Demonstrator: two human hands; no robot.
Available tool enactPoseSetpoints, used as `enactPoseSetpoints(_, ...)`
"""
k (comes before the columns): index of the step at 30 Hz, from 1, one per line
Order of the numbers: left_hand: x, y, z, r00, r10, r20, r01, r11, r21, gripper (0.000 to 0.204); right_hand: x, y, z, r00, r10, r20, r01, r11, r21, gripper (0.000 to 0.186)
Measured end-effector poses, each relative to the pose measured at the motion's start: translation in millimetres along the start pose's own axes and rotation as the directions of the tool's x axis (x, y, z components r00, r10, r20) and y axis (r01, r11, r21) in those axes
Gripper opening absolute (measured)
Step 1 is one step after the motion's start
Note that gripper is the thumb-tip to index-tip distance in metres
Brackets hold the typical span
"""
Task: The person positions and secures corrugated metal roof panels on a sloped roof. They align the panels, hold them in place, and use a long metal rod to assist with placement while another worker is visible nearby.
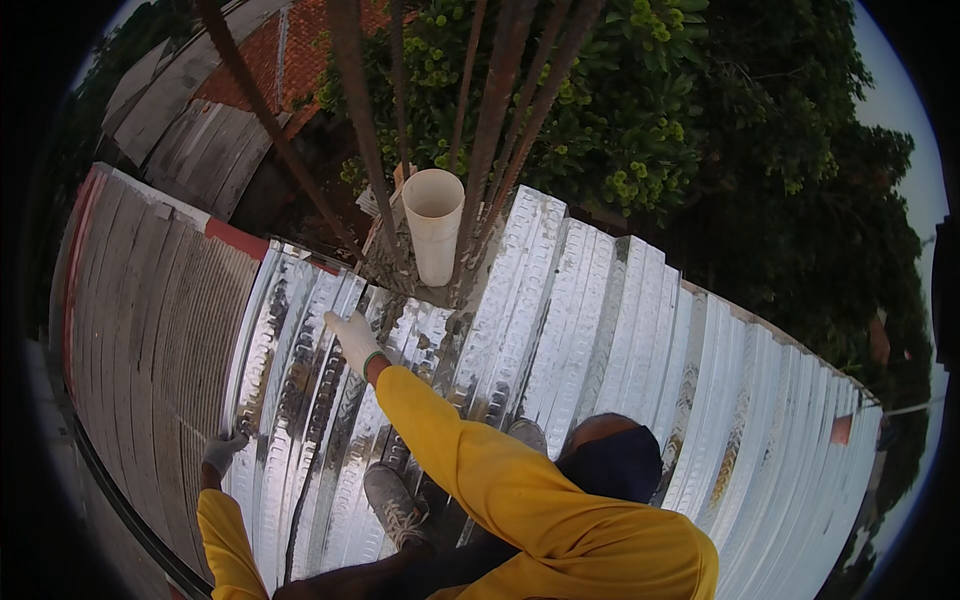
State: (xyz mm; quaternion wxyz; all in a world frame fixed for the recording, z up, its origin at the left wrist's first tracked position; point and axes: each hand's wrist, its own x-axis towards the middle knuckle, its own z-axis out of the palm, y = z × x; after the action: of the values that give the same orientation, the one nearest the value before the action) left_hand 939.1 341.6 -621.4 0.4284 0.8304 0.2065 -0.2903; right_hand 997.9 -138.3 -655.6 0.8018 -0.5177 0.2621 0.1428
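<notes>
Narrow ribbed metal roofing sheets (268,350) lie at the left of the shiny roof. My left hand (222,452), in a grey glove, is closed on the sheet's left edge, beside the old grey roof. Farther up, my right hand (353,340), in a white glove, grips a raised rib at the sheet's right side; its fingertips are partly hidden against the metal. Both my arms wear yellow sleeves. I crouch on the metal, with one grey shoe (395,503) between my arms and the other shoe (528,434) near my bent knee.
An upright white pipe (435,228) stands in rough concrete (395,275) among several rusty steel bars (360,120). More metal sheeting (600,310) stretches right. A weathered corrugated roof (150,290) borders the left. Trees (650,120) and a tiled roof (265,65) lie beyond.
</notes>
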Motion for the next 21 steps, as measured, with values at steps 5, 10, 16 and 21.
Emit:
enactPoseSetpoints(5,-1.4,-1.4,0.1,1.000,-0.020,-0.004,0.020,1.000,0.016,0.017,-1.5,-0.6,-0.1,1.000,0.017,0.009,-0.017,1.000,0.000,0.105)
enactPoseSetpoints(10,1.0,-5.8,-2.7,1.000,0.014,0.028,-0.013,1.000,-0.027,0.018,2.3,5.8,5.4,0.999,-0.001,-0.050,0.003,1.000,0.027,0.098)
enactPoseSetpoints(16,10.3,-12.6,-4.0,1.000,0.002,0.030,-0.002,1.000,0.006,0.022,6.8,9.6,6.0,0.995,-0.018,-0.101,0.021,0.999,0.027,0.093)
enactPoseSetpoints(21,14.4,-25.7,-13.2,1.000,-0.014,0.014,0.013,0.999,0.036,0.024,2.3,5.3,6.6,0.999,-0.014,-0.038,0.014,1.000,0.016,0.096)
